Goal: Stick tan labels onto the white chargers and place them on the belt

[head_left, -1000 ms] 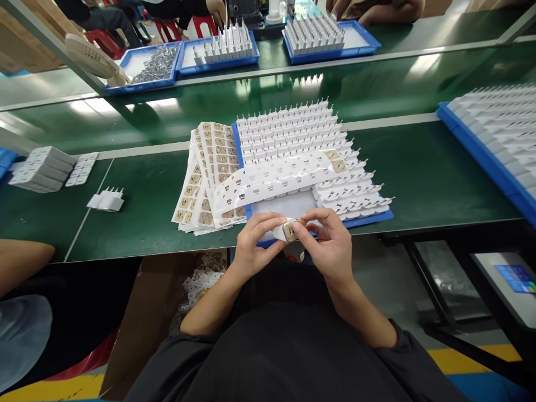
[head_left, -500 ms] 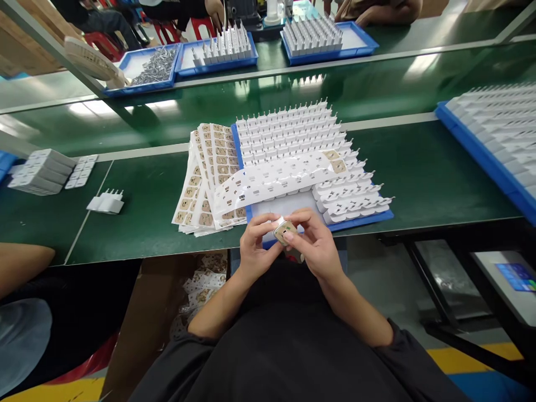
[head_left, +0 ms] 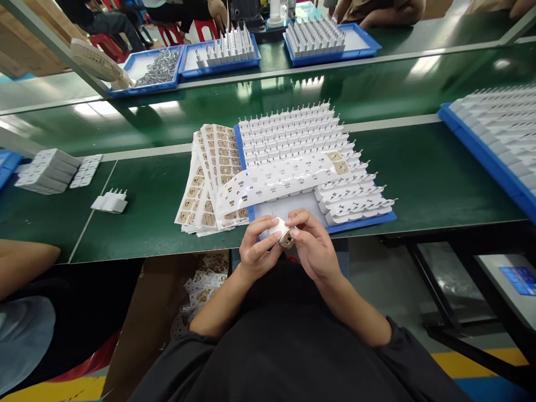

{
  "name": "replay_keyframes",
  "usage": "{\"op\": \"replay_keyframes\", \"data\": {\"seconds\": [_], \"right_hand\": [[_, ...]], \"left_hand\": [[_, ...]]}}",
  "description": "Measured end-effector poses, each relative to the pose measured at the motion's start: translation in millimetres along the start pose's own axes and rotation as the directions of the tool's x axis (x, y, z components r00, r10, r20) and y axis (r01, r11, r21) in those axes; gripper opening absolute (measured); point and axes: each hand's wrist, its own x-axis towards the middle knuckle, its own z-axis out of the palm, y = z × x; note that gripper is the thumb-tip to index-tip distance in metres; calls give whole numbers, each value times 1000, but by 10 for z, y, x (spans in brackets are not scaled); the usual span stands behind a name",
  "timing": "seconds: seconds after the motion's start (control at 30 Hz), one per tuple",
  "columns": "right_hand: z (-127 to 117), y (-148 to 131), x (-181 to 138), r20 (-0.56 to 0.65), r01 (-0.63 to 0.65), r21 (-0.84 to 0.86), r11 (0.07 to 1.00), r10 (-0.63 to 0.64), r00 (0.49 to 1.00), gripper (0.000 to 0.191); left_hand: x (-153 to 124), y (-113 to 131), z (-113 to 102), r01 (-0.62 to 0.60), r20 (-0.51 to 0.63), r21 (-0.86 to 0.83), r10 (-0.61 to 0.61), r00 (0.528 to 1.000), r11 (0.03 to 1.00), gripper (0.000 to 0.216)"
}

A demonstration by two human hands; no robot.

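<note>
A small white plug part (head_left: 280, 229) with a tan sticker on its end sits between both my hands, just in front of the table's near edge. My left hand (head_left: 255, 250) wraps its fingers round the part from the left. My right hand (head_left: 313, 245) pinches the sticker end with thumb and fingertips. Right behind them a blue tray (head_left: 364, 221) holds several rows of white pronged plug parts (head_left: 293, 131). A mostly peeled backing sheet (head_left: 276, 180) lies across the tray, and sheets of tan stickers (head_left: 209, 178) fan out to its left.
Green belt table (head_left: 419, 173). A small white plug block (head_left: 109, 202) and stacked white parts (head_left: 46, 170) lie at left. Another blue tray (head_left: 498, 167) of white parts stands at right. Far trays (head_left: 330, 36) and other people's hands are at the back. A co-worker's arm (head_left: 25, 262) shows at left.
The part has turned in my hands so the sticker end now faces down toward me. Both hands have drawn slightly back and closer together.
</note>
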Motion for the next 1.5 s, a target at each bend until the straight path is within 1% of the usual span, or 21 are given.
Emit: {"op": "replay_keyframes", "data": {"seconds": [0.13,0.2,0.27,0.33,0.43,0.47,0.5,0.57,0.6,0.67,0.73,0.8,0.9,0.97,1.03,1.13,1.2,1.27,1.37,1.43,1.5], "right_hand": [[-87,-12,31,98,-7,-81,997,15,995,17],[-129,-26,66,142,97,-198,975,-70,987,16],[-142,-48,108,181,257,-354,899,-204,962,11],[-121,-63,140,227,423,-497,758,-356,906,9],[-29,-23,129,341,639,-544,544,-552,761,12],[15,21,105,381,688,-503,523,-580,720,14],[64,88,71,426,718,-436,542,-579,695,15],[179,309,-12,541,676,-292,676,-466,700,14],[247,468,-58,614,594,-252,764,-348,708,12],[414,883,-142,732,334,-319,887,7,681,7],[628,1381,-211,693,28,-518,855,401,599,13],[875,1876,-259,665,-31,-595,803,513,543,21],[1198,2441,-309,646,-13,-665,747,584,492,26],[1311,2654,-340,652,37,-698,715,614,445,27],[1329,2753,-371,666,104,-718,688,637,387,32],[1247,2751,-389,688,200,-721,664,650,321,29],[1163,2676,-358,703,245,-710,660,644,302,22],[1060,2541,-285,717,274,-696,663,626,307,24],[845,2178,-145,745,305,-666,681,582,327,30],[672,1794,-79,775,320,-631,707,552,307,29],[496,1294,-44,824,344,-565,750,500,265,28]], "left_hand": [[-33,-2,-4,132,-9,-111,-134,991,985,43],[-33,9,-22,168,9,-149,-168,986,975,46],[-22,32,-56,181,25,-150,-179,984,972,46],[-10,63,-111,208,32,-115,-206,978,971,43],[-26,79,-244,352,37,-42,-351,936,935,39],[-44,64,-307,412,15,-33,-412,911,910,39],[-67,35,-383,470,-26,-37,-471,882,882,39],[-120,-66,-582,544,-168,-71,-548,820,836,40],[-146,-135,-709,565,-248,-85,-567,786,820,42],[-189,-299,-1012,596,-376,-80,-578,724,799,46],[-213,-481,-1354,640,-434,-32,-587,683,768,50],[-211,-683,-1688,705,-449,53,-614,649,707,46],[-142,-1036,-2101,778,-454,291,-635,625,557,38],[-60,-1295,-2311,765,-443,487,-636,631,421,36],[32,-1531,-2482,738,-433,599,-649,625,311,34],[128,-1749,-2678,741,-455,627,-659,599,241,32],[130,-1797,-2775,744,-474,633,-655,589,211,33],[84,-1824,-2857,743,-496,642,-637,590,188,35],[26,-1909,-2893,719,-579,691,-536,614,76,40],[71,-1952,-2782,706,-563,699,-519,643,117,45],[215,-1917,-2521,635,-457,726,-504,733,265,44]]}}
